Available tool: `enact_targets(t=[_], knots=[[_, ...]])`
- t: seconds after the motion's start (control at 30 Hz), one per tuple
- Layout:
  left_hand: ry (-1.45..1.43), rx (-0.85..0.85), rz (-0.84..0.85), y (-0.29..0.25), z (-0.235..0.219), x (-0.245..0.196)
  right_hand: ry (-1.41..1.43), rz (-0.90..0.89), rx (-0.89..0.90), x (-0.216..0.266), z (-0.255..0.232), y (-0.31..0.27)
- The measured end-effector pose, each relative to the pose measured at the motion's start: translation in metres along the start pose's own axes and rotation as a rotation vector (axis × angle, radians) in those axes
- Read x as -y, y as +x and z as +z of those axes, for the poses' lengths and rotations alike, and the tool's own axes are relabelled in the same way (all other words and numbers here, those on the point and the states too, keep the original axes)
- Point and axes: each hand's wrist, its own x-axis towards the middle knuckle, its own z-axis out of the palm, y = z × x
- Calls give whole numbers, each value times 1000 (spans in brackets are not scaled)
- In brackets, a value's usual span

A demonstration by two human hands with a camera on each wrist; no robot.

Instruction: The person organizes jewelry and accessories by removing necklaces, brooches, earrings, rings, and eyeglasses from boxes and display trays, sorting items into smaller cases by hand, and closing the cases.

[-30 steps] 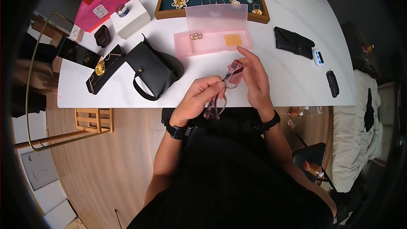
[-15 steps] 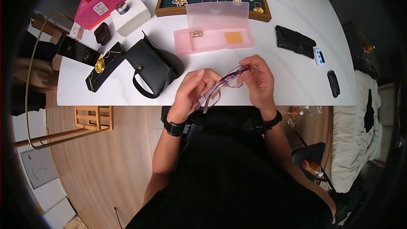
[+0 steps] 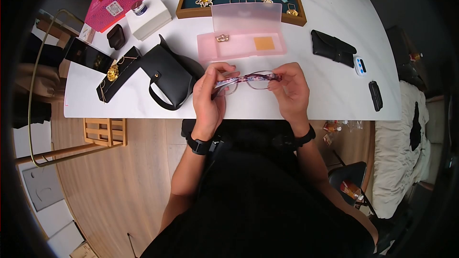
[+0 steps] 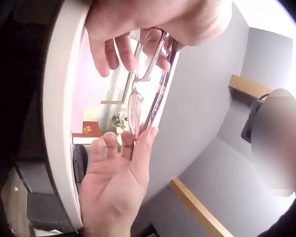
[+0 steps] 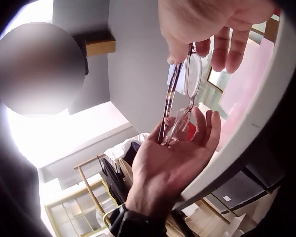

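Note:
Glasses with patterned purple temples [image 3: 244, 78] are held level between both hands above the table's front edge. The left hand [image 3: 208, 96] has its thumb and fingers around one end of the frame. At the other end, the right hand [image 3: 292, 93] pinches the glasses between thumb and index finger, its other fingers loosely bent. In the left wrist view the clear-rimmed lenses [image 4: 134, 111] and a folded temple [image 4: 160, 94] show between the hands. Behind the hands lies an open pink case [image 3: 239, 48] with a yellow cloth [image 3: 264, 43] and a jewelled clip [image 3: 223, 38] inside.
A black handbag [image 3: 169, 74] stands left of the hands, beside a black jewellery strip [image 3: 106, 88]. Behind the pink case is a jewellery tray [image 3: 241, 13]. To the right lie a black pouch [image 3: 333, 48], a small white device [image 3: 360, 66] and a black case [image 3: 376, 95].
The glasses have turned from a steep slant to nearly level. The left hand has shifted up and left around its end, and the right hand has come to pinch the other end.

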Motion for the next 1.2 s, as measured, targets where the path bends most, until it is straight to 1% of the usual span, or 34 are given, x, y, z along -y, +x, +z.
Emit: enact_targets(t=[0.03,0.07,0.1,0.2,0.3,0.37,0.43,0.5,0.53,0.6,0.63,0.7,0.77,0.83,0.9,0.93,0.97,1.0,1.03,1.1,1.2], knots=[[-49,3,22,1,-2,1,2,0,2,2,1,1],[-98,7,44,1,-4,2,-60,-17,5,5,3,3],[-97,5,45,1,-4,1,-122,-33,7,7,3,4],[-71,15,61,1,-4,0,-163,-39,1,7,4,4],[-60,20,50,1,-5,1,-161,-24,-3,7,5,4],[-28,69,75,1,-7,2,-163,-20,-11,8,5,4],[-12,75,75,1,-7,2,-165,-15,-18,8,6,5],[4,82,75,1,-7,2,-261,-88,-90,7,7,6],[3,71,68,1,-5,2,-261,-88,-90,8,7,6],[1,59,61,1,-3,1,-490,-202,-92,11,6,6],[-25,55,59,0,-2,1,-489,-201,-91,12,7,5],[-50,51,58,0,-3,0,-518,-145,-115,13,8,2],[-9,65,39,0,-6,1,-489,-143,-122,12,7,1],[-30,79,37,0,-5,4,-463,-143,-130,7,5,-2],[-51,91,36,-1,-4,3,-198,-70,-217,-5,5,-9],[38,122,35,-1,-4,1,-198,-70,-217,-3,6,-8],[128,153,34,-2,-4,-1,-105,5,-254,1,8,-7],[127,153,34,-3,-3,-2,-12,81,-292,4,9,-6],[123,149,34,-3,-1,-3,-12,81,-293,4,8,-6],[119,145,33,-3,-1,-3,-45,96,-229,4,6,-6],[60,174,56,-3,-2,-2,-31,125,-255,4,7,-5]])
